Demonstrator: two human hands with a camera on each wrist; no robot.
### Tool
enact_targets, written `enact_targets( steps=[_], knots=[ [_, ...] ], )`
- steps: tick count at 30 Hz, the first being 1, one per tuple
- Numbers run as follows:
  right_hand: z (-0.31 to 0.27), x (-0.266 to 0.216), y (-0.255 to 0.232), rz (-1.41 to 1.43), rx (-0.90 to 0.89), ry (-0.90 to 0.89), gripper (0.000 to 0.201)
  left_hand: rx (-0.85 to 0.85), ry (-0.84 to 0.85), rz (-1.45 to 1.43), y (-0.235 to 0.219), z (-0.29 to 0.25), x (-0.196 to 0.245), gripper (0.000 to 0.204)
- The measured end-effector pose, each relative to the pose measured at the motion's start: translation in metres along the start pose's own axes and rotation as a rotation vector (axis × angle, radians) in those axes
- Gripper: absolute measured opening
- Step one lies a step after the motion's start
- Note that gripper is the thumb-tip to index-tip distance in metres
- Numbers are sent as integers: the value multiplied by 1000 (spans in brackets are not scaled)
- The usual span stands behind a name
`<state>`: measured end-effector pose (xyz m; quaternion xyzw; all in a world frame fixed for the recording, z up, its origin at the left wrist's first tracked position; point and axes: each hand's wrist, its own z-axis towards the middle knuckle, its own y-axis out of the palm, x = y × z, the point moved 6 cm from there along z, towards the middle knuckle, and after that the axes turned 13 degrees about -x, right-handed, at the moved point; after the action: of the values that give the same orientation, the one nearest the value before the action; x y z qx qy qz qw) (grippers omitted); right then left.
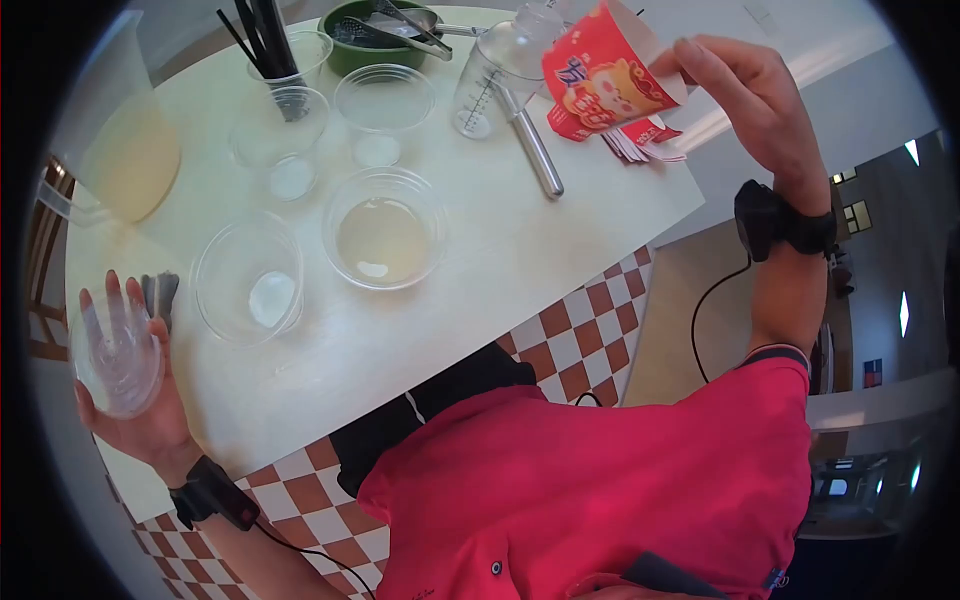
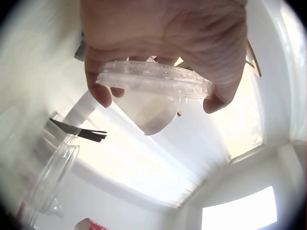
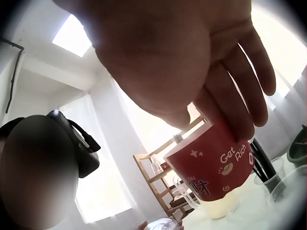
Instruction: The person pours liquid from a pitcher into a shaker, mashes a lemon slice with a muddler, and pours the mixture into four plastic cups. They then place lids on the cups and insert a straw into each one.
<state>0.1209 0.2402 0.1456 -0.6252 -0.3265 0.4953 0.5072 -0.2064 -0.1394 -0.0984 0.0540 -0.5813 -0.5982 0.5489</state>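
Note:
My left hand (image 1: 135, 385) grips a clear plastic cup (image 1: 118, 350) off the table's near left edge; in the left wrist view the fingers (image 2: 103, 93) wrap the cup's rim (image 2: 153, 79). My right hand (image 1: 745, 95) holds a red printed paper cup (image 1: 605, 70) tilted in the air over the far right side of the white table (image 1: 480, 260). In the right wrist view the fingers (image 3: 240, 96) curl round the red cup (image 3: 213, 163), which reads "Get Rich".
On the table stand a bowl of pale liquid (image 1: 383, 238), a clear bowl with white powder (image 1: 250, 282), two smaller clear cups (image 1: 383, 100), a cup of black straws (image 1: 268, 45), a green bowl with tongs (image 1: 385, 30), a measuring bottle (image 1: 495, 75) and a large pitcher (image 1: 125, 140).

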Motion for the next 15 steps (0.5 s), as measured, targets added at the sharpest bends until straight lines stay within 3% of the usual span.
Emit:
enact_targets(
  steps=[5, 11, 15],
  knots=[
    [-64, 97, 7, 65, 63, 341, 51, 10, -24, 23, 1, -2, 0, 84],
    [-40, 186, 32, 32, 163, 473, 52, -15, -98, 30, -4, -6, 1, 74],
    [-37, 210, 39, 66, 48, 568, 51, -47, -142, 38, -8, -4, -8, 73]
  ],
)
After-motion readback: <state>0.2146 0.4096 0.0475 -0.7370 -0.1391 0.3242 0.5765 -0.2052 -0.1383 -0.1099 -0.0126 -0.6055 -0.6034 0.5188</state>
